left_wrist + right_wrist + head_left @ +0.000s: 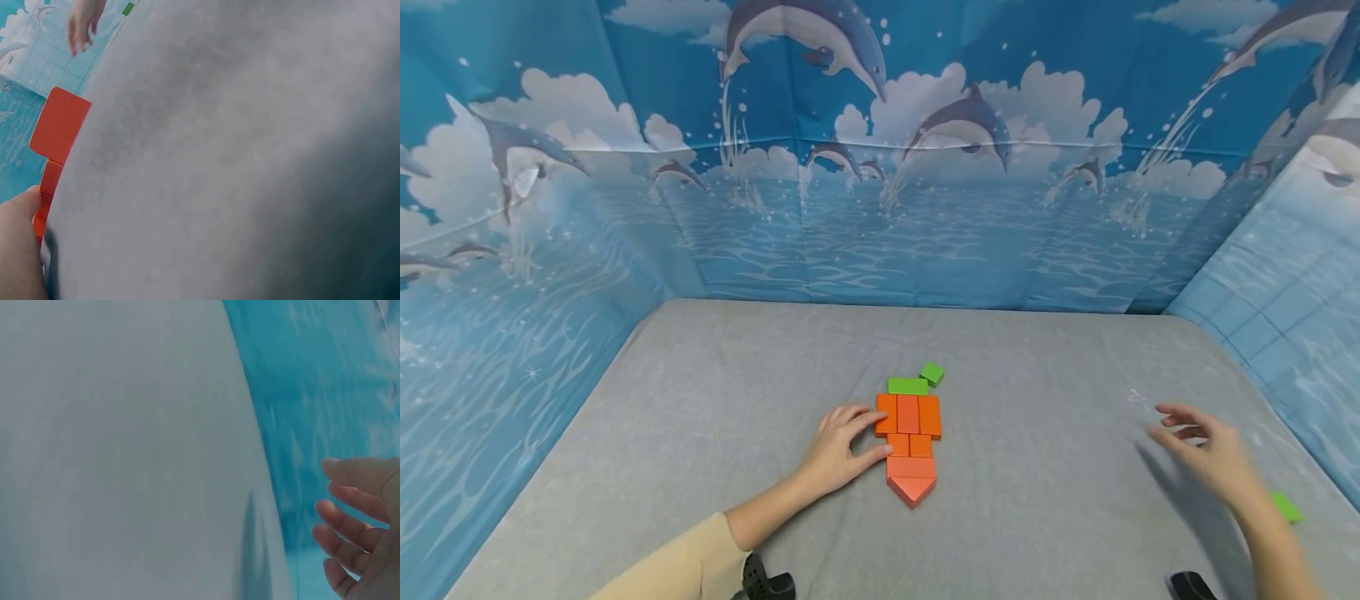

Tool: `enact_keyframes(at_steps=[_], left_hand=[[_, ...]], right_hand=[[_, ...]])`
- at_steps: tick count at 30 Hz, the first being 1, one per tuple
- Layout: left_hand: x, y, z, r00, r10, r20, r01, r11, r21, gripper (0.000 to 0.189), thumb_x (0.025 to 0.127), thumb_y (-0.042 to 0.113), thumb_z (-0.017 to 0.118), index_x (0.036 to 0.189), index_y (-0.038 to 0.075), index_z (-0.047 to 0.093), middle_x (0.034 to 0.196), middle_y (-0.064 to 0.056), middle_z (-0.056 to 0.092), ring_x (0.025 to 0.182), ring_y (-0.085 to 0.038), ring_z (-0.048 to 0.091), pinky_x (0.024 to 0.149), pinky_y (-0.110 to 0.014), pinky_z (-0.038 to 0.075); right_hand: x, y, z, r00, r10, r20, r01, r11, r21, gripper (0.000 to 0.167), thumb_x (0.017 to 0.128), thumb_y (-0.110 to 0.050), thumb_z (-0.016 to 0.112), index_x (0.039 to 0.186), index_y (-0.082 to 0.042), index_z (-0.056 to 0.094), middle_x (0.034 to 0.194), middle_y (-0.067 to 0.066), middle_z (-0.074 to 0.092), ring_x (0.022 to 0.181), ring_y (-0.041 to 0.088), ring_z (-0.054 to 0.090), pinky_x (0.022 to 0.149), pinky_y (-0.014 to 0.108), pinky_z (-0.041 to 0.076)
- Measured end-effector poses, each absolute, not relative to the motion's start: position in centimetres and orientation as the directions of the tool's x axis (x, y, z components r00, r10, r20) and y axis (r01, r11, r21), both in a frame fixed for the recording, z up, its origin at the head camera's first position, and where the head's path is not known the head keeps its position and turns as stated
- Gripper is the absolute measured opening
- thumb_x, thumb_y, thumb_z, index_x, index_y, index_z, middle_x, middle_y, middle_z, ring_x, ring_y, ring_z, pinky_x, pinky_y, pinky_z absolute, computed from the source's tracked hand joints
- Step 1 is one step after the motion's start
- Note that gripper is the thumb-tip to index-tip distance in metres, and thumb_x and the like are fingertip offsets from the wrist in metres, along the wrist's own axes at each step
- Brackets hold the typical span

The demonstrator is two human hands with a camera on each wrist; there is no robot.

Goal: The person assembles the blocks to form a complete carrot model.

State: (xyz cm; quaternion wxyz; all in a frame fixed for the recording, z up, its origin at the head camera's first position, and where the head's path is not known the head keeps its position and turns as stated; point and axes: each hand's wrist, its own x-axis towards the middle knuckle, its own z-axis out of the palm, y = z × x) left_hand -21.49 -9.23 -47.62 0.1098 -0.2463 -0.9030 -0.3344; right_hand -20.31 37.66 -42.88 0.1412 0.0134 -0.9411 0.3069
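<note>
Flat on the grey table lies a carrot-like arrangement of orange blocks (907, 412), with a pointed triangular block (912, 490) at its near end. A green rectangular block (907, 386) caps its far end, and a small tilted green block (932, 373) touches that one's right corner. My left hand (838, 448) rests at the left side of the arrangement, its thumb and forefinger spread and touching the orange blocks' edge. Over the table at the right, my right hand (1206, 450) hovers with loosely bent fingers (344, 525) and nothing between them.
Another green block (1287, 507) lies at the far right, partly hidden by my right forearm. The grey cloth-covered table (737, 358) is enclosed by blue dolphin-print curtains (865, 233) at the back and both sides.
</note>
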Motion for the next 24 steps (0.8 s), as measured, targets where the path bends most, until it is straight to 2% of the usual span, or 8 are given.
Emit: enact_keyframes(at_steps=[2,3,6,9,15,19,22,24], left_hand=[[-21.5,-9.2,-47.6,-0.854,0.371,0.365,0.52,0.655,0.548,0.05,0.081,0.042,0.065,0.124,0.018,0.059,0.122,-0.007,0.055,0.114,-0.023,0.045,0.097,-0.048,0.031],[-21.5,-9.2,-47.6,-0.854,0.371,0.366,0.52,0.657,0.546,0.05,0.081,0.042,0.065,0.124,0.018,0.059,0.122,-0.007,0.055,0.114,-0.023,0.045,0.097,-0.047,0.031],[-21.5,-9.2,-47.6,-0.854,0.37,0.365,0.519,0.661,0.542,0.05,0.081,0.042,0.065,0.124,0.018,0.058,0.121,-0.006,0.055,0.114,-0.023,0.045,0.097,-0.047,0.032],[-21.5,-9.2,-47.5,-0.854,0.37,0.366,0.519,0.66,0.544,0.05,0.081,0.042,0.065,0.124,0.018,0.059,0.121,-0.007,0.055,0.114,-0.023,0.045,0.097,-0.047,0.032],[-21.5,-9.3,-47.4,-0.853,0.372,0.365,0.52,0.657,0.546,0.05,0.081,0.042,0.065,0.124,0.017,0.059,0.121,-0.007,0.055,0.114,-0.024,0.045,0.097,-0.048,0.031],[-21.5,-9.2,-47.4,-0.853,0.374,0.363,0.52,0.658,0.544,0.05,0.081,0.043,0.064,0.124,0.017,0.058,0.122,-0.007,0.055,0.114,-0.023,0.045,0.097,-0.048,0.032],[-21.5,-9.2,-47.4,-0.852,0.375,0.365,0.522,0.655,0.546,0.05,0.081,0.042,0.065,0.124,0.017,0.058,0.121,-0.007,0.055,0.113,-0.023,0.045,0.096,-0.047,0.032],[-21.5,-9.2,-47.4,-0.851,0.374,0.368,0.524,0.654,0.546,0.05,0.081,0.042,0.065,0.124,0.017,0.059,0.121,-0.006,0.055,0.113,-0.023,0.045,0.096,-0.047,0.032]], right_hand=[[-19.3,39.1,-43.1,-0.956,0.117,0.269,-0.054,0.83,-0.555,0.038,0.084,-0.017,0.066,0.109,0.01,0.056,0.091,0.024,0.059,0.068,-0.019,0.033,0.051,0.017,0.037],[-18.8,39.8,-43.4,-0.953,0.142,0.269,-0.03,0.836,-0.548,0.039,0.084,-0.017,0.066,0.109,0.01,0.055,0.093,0.026,0.058,0.069,-0.014,0.039,0.054,0.021,0.039],[-17.5,41.8,-44.2,-0.942,0.236,0.237,0.074,0.84,-0.538,0.044,0.085,-0.02,0.065,0.113,0.012,0.052,0.102,0.032,0.053,0.082,0.015,0.053,0.066,0.038,0.043],[-16.4,43.5,-44.9,-0.928,0.346,0.139,0.229,0.823,-0.52,0.054,0.087,-0.028,0.061,0.12,0.012,0.047,0.115,0.039,0.041,0.096,0.052,0.039,0.07,0.057,0.036],[-15.2,45.9,-46.8,-0.864,0.503,0.001,0.424,0.729,-0.537,0.065,0.087,-0.028,0.062,0.128,0.015,0.036,0.129,0.039,0.031,0.111,0.053,0.03,0.085,0.061,0.031],[-15.2,46.6,-48.2,-0.831,0.557,-0.012,0.465,0.682,-0.565,0.058,0.082,-0.011,0.066,0.125,0.015,0.037,0.113,0.038,0.04,0.088,0.045,0.046,0.063,0.04,0.045],[-15.3,46.8,-48.8,-0.807,0.59,-0.035,0.497,0.646,-0.579,0.055,0.079,-0.001,0.065,0.124,0.015,0.037,0.101,0.034,0.042,0.07,0.033,0.046,0.049,0.025,0.036],[-15.3,46.8,-49.0,-0.792,0.608,-0.048,0.518,0.628,-0.58,0.054,0.079,0.001,0.063,0.124,0.015,0.037,0.1,0.033,0.042,0.07,0.029,0.042,0.052,0.025,0.033]])
